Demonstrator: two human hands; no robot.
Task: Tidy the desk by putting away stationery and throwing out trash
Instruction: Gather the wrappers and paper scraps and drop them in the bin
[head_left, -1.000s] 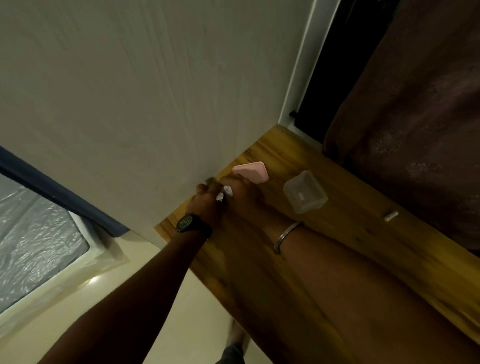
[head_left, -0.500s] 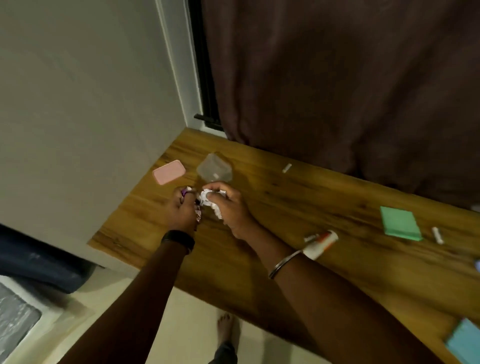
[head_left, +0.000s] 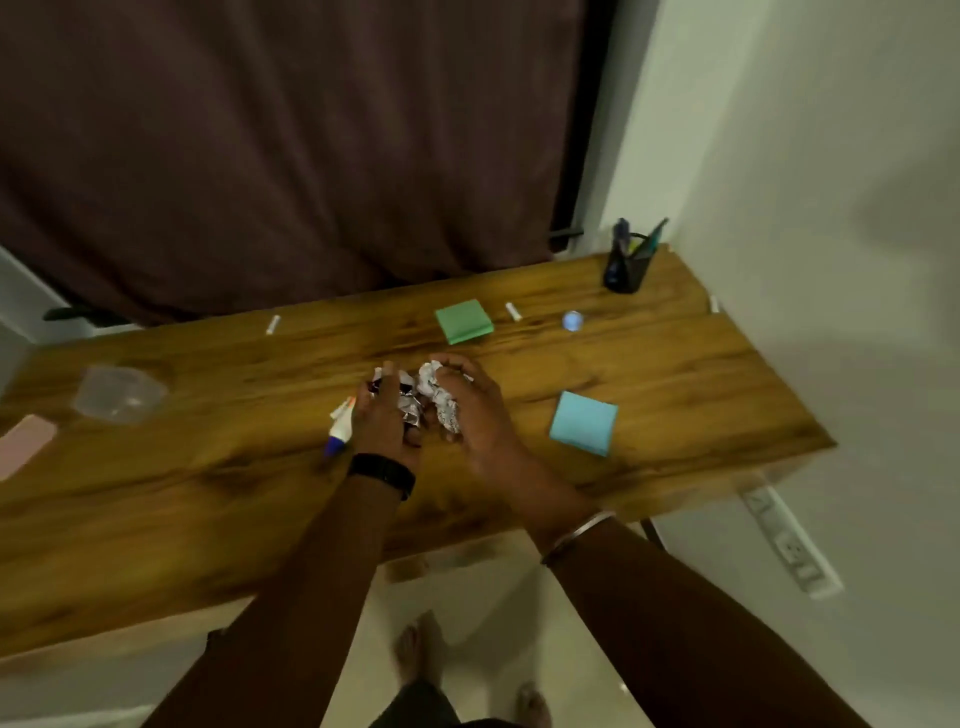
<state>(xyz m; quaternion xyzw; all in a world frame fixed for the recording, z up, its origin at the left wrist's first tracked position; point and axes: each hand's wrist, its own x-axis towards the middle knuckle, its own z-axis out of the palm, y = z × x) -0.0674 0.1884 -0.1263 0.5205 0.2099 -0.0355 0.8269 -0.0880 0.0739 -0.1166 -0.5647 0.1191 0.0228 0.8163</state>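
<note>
At mid-desk I have both hands down on the trash: a heap of crumpled paper, white and foil-like, lying between them on the wood. My left hand is cupped against the heap's left side with its fingers curled into it; my right hand is curled over the top and right side, fingers bent around the wad. Whether the paper is already lifted clear of the wood I cannot tell, as the frame is blurred.

I judge the tidying to be at an early stage. The trash is gathered but not thrown out, and I see no bin. Just left of my left hand lies a glue tube, touching or nearly touching the fingers. Further back sit a green pad, two small white stubs and a small round pale thing I cannot identify. A blue pad lies near my right hand. At the far left are a clear tub and a pink slab at the frame's edge.

A pen cup stands in the back right corner with pens already in it, so some stationery has a home. The pads, glue and stubs are left to do.
</note>
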